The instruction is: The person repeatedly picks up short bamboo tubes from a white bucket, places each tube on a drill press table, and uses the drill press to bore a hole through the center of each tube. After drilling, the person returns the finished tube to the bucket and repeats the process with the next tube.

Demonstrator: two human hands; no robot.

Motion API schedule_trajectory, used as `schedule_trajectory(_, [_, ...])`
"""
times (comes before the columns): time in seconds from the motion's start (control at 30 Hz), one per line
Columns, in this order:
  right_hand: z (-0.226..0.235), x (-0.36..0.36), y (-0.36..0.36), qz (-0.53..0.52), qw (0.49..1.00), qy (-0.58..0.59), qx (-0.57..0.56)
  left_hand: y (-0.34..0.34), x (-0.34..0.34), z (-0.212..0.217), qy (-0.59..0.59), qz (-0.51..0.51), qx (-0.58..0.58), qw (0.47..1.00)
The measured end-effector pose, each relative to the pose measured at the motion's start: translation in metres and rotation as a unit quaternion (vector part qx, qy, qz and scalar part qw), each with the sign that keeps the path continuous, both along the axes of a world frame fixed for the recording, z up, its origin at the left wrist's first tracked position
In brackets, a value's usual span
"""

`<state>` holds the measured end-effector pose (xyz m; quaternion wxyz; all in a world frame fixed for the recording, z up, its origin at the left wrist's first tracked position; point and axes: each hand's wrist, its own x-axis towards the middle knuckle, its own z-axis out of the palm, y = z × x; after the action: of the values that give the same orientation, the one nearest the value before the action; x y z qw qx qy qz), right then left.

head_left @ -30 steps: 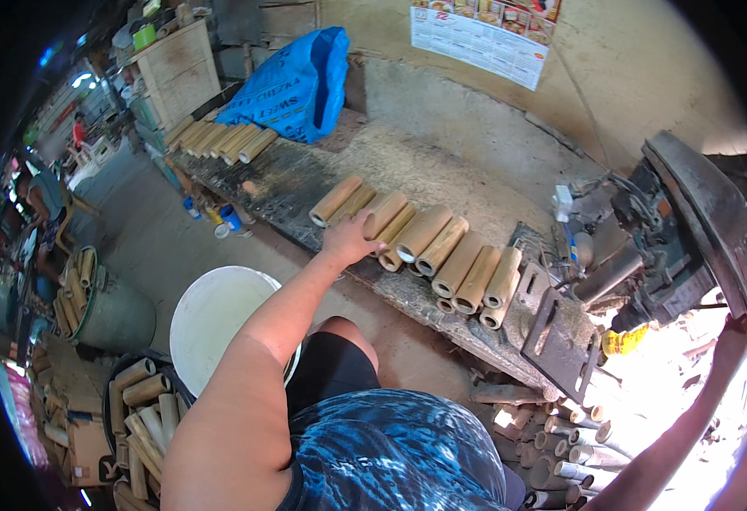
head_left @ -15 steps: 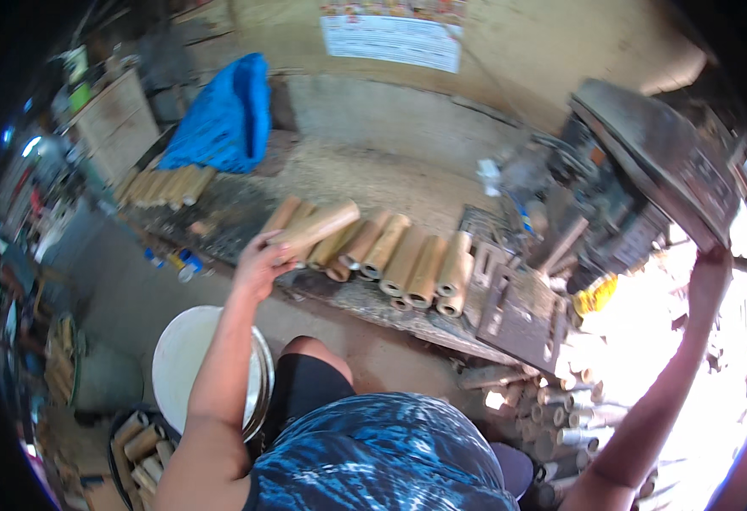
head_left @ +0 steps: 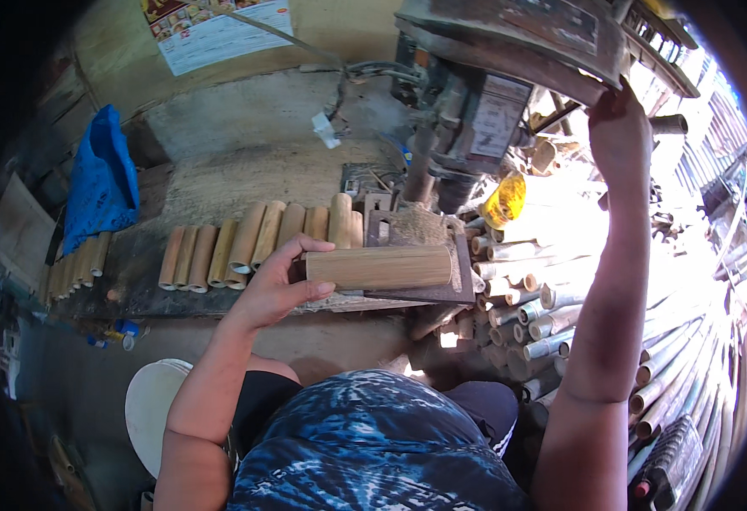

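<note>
My left hand (head_left: 281,287) is closed round one end of a short bamboo tube (head_left: 382,268). The tube lies level above the metal plate (head_left: 429,230) of a dusty bench machine that looks like a drill press (head_left: 509,38). My right hand (head_left: 620,132) is raised to the corner of the machine's housing, its fingers curled; what they grip is hidden. A row of similar cut bamboo tubes (head_left: 224,251) rests on the workbench (head_left: 143,294), left of the machine.
A blue sack (head_left: 101,183) stands at the bench's left, by more tubes (head_left: 80,266). Long bamboo poles (head_left: 578,298) are stacked at the right, beneath a yellow object (head_left: 504,203). A white bucket (head_left: 148,417) sits on the floor beside my left arm. A printed sheet (head_left: 220,34) hangs on the wall.
My view has turned right. My left hand has carried the bamboo tube from above the row to the machine's plate. My right hand stays at the housing's corner.
</note>
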<state>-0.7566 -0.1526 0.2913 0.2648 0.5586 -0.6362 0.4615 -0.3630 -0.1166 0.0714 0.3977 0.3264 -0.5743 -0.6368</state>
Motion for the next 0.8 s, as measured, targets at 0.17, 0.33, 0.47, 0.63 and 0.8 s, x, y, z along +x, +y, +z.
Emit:
schedule_trajectory(0.17, [-0.001, -0.009, -0.008, -0.032, 0.998, 0.047, -0.040, -0.018, -0.042, -0.002, -0.166, 0.046, -0.174, 0.970])
schedule_trajectory(0.33, [0.002, -0.014, -0.006, -0.025, 0.999, 0.031, -0.008, -0.024, -0.065, 0.005, -0.240, 0.058, -0.221, 0.944])
schedule_trajectory(0.47, [0.008, -0.011, 0.000, -0.010, 0.999, 0.040, 0.012, -0.030, -0.075, 0.011, -0.252, 0.034, -0.257, 0.932])
schedule_trajectory(0.63, [0.010, 0.002, 0.009, -0.045, 0.998, 0.007, 0.031, -0.036, -0.078, 0.006, -0.211, 0.023, -0.226, 0.951])
schedule_trajectory(0.8, [0.003, 0.009, 0.025, -0.016, 0.999, -0.022, 0.045, -0.039, -0.079, 0.000, -0.207, 0.033, -0.233, 0.950])
